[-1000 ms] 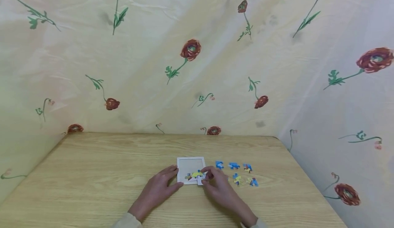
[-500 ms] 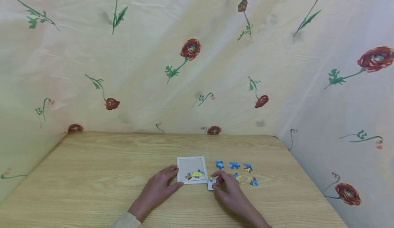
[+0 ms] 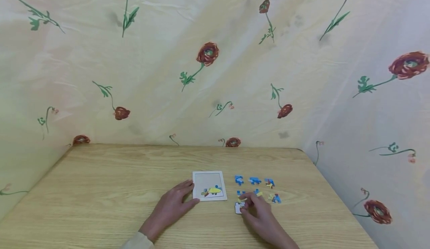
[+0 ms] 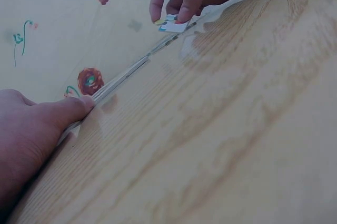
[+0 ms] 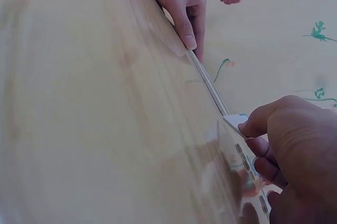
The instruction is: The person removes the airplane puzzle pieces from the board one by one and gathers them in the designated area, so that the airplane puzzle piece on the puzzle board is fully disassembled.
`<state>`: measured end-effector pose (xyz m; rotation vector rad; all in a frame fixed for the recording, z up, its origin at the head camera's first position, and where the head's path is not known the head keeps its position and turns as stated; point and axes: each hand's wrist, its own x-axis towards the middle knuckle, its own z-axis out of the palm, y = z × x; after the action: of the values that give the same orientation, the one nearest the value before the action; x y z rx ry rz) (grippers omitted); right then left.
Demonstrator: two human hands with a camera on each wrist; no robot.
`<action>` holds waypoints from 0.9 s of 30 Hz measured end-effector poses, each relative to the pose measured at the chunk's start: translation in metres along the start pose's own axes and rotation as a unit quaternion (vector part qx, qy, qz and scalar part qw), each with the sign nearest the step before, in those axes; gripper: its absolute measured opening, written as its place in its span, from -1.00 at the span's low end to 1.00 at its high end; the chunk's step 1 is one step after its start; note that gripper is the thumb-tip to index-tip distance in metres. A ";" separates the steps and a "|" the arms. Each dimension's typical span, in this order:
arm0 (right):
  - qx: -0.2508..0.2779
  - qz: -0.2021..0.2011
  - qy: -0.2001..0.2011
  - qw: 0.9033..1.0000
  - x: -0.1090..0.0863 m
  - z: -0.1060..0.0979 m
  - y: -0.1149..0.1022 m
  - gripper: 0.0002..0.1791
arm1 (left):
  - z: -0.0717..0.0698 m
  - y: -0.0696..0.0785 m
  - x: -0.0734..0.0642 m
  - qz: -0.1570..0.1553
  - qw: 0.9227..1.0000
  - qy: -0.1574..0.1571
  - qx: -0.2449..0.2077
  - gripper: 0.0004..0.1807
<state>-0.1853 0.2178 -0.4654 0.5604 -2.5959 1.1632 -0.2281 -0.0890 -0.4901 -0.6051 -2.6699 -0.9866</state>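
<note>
Two bare hands work low over the wooden table (image 3: 100, 189), a pale sleeve (image 3: 138, 240) showing at the left wrist. Thumb and fingers of the right hand (image 3: 260, 215) pinch a white-edged puzzle piece (image 3: 239, 208), which sits just to the right of the tray's near right corner; both wrist views show it lifted off the wood. Its white corner points left and toward the person, and its coloured side is partly under the fingertips. What shows of it is nearly square, so I cannot tell a long axis.

Farther left, the left hand (image 3: 173, 203) lies with thumb and fingers spread apart, touching the left side of the white puzzle tray (image 3: 224, 189). That tray is flat and close to square, its near and far rims running left to right. Inside, along the near rim, lies a joined strip of pieces (image 3: 214, 191) with a yellow shape; its long axis runs left to right.

Past the right hand, loose pieces (image 3: 275, 198) make a nearer row, partly hidden by the fingers. Behind them, three mostly blue pieces (image 3: 254, 180) form a second row, also left to right. Flowered cloth (image 3: 151, 73) hangs beyond the table's far edge.
</note>
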 end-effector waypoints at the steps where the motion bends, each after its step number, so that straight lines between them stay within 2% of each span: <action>1: 0.001 0.005 -0.001 1.000 -0.001 -0.001 0.000 -0.64 | 0.000 0.000 0.000 0.000 1.000 -0.001 0.000 -0.38; 11: -0.022 0.016 0.009 1.000 -0.010 -0.009 0.002 -0.64 | 0.000 -0.002 0.001 0.003 1.000 -0.002 -0.004 -0.39; 20: -0.024 0.105 -0.039 0.993 -0.010 -0.015 -0.002 -0.70 | 0.002 -0.003 0.000 -0.001 1.000 -0.003 0.002 -0.39; 27: -0.025 0.130 -0.055 0.990 -0.010 -0.016 -0.003 -0.73 | 0.002 -0.002 0.000 -0.004 1.000 -0.005 0.007 -0.37</action>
<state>-0.1738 0.2306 -0.4563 0.2898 -2.8510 1.1673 -0.2296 -0.0894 -0.4925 -0.5977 -2.6876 -0.9698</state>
